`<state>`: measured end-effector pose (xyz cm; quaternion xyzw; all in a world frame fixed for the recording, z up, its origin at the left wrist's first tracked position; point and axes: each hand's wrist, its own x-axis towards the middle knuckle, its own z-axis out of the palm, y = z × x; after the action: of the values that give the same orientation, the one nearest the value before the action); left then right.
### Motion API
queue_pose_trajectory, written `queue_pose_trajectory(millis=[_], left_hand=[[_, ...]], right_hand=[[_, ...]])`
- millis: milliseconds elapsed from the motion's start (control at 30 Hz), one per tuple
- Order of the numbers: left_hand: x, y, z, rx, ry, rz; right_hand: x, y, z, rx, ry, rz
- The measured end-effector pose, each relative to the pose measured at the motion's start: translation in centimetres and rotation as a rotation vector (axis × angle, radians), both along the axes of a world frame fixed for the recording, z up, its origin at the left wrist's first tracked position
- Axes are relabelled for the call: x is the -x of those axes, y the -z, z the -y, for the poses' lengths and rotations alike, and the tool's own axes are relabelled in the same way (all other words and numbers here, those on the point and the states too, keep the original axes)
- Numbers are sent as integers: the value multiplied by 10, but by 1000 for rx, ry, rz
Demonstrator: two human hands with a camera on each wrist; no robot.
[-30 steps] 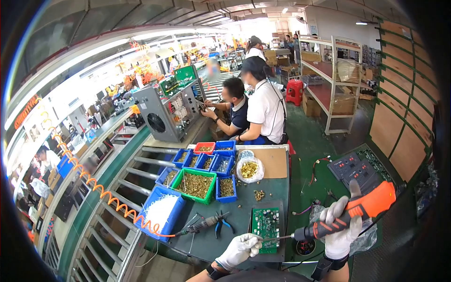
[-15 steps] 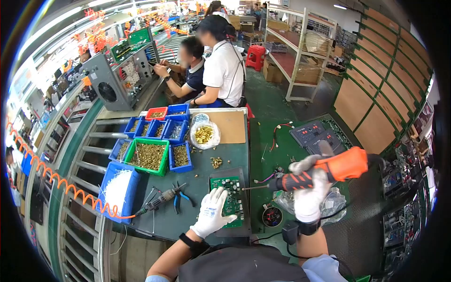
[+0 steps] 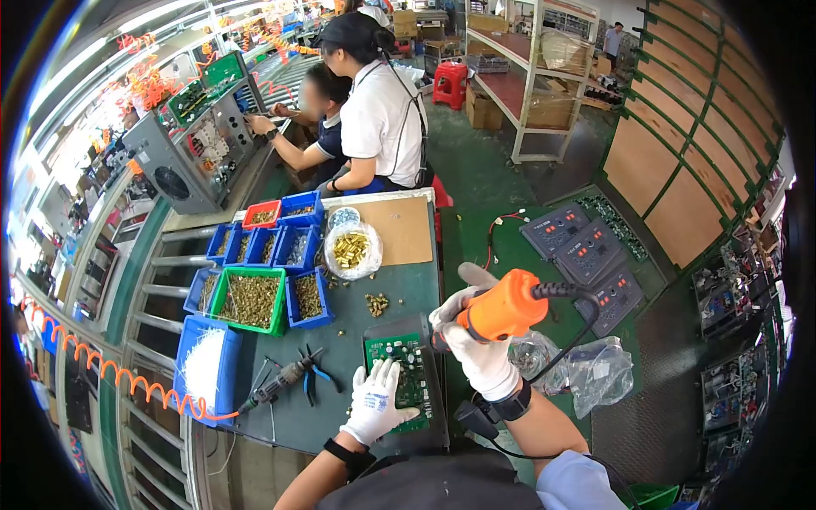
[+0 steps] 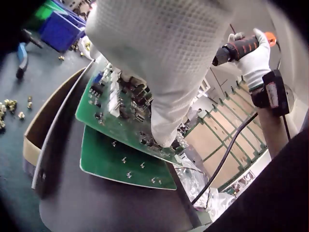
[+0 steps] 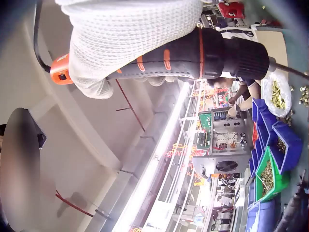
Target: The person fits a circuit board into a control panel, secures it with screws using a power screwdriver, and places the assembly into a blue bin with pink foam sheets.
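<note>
The right hand [image 3: 478, 353] is wrapped round an orange-and-black power driver [image 3: 507, 306], right of a green circuit board [image 3: 413, 374].
The driver's long axis slants, nose left toward the board; the left hand [image 3: 374, 408], fingers extended, holding nothing, touches the board.

The green tabletop [image 3: 406, 297] carries coloured bins [image 3: 314, 322], pliers [image 3: 309, 388], loose brass pieces [image 3: 376, 303], cardboard [image 3: 399, 229] and a dark panel [image 4: 116, 208].
</note>
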<state>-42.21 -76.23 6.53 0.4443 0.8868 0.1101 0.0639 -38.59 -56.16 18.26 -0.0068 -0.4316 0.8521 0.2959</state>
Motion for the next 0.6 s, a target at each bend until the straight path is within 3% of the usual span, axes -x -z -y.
queue_pose_trajectory(millis=[33,167,300,600], left_hand=[[0,-1,-1,7,-7,12],[2,-1,-3,22,-14,37],[2,-2,-3,-23,-12,28],[1,-3,-4,-1,-25,41]], right_hand=[[4,-1,2,-214,131,49],[11,8,0,-340,124,91],[16,9,0,-274,107,74],[20,1,5,-591,135,147]])
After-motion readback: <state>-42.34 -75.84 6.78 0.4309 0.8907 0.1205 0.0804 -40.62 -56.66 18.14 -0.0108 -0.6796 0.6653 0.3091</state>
